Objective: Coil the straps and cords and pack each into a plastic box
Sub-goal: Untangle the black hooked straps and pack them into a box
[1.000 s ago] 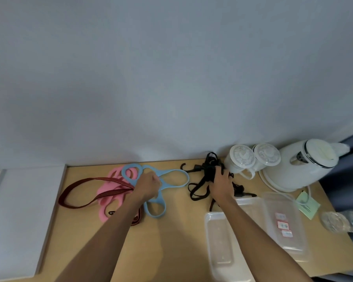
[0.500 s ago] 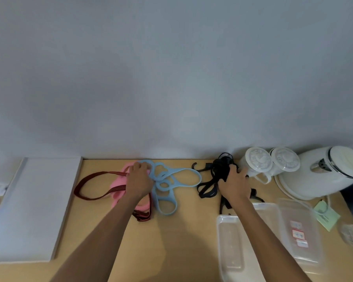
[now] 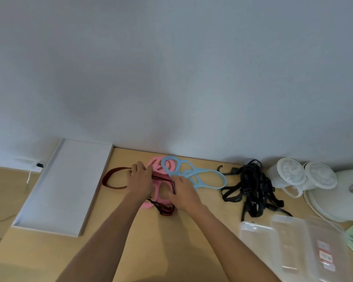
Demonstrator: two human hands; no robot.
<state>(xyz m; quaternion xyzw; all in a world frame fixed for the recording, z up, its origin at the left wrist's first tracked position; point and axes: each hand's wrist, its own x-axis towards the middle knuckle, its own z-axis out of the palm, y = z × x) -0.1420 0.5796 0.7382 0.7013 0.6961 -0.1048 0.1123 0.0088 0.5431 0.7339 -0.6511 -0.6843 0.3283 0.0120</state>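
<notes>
Both hands down at table's back edge. Left hand (image 3: pixel 140 181) closed on flat dark-red woven strap (image 3: pixel 112 177), looped leftward. Right hand (image 3: pixel 182 191) fingers curled over same strap atop pink rubbery looped band (image 3: pixel 161 197). Pale-blue looped band (image 3: pixel 200 177) beside; tangled black cords (image 3: pixel 251 188) rightward. Clear plastic boxes (image 3: pixel 293 247) near front.

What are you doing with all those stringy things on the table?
A person is sorting straps to pack away. Both hands are on the dark red strap: the left hand grips it near the pink looped band, and the right hand holds it where it crosses that band. A blue looped band lies just beyond. The tangle of black straps sits untouched to the right. The clear plastic boxes at the near right hold nothing yet.
</notes>
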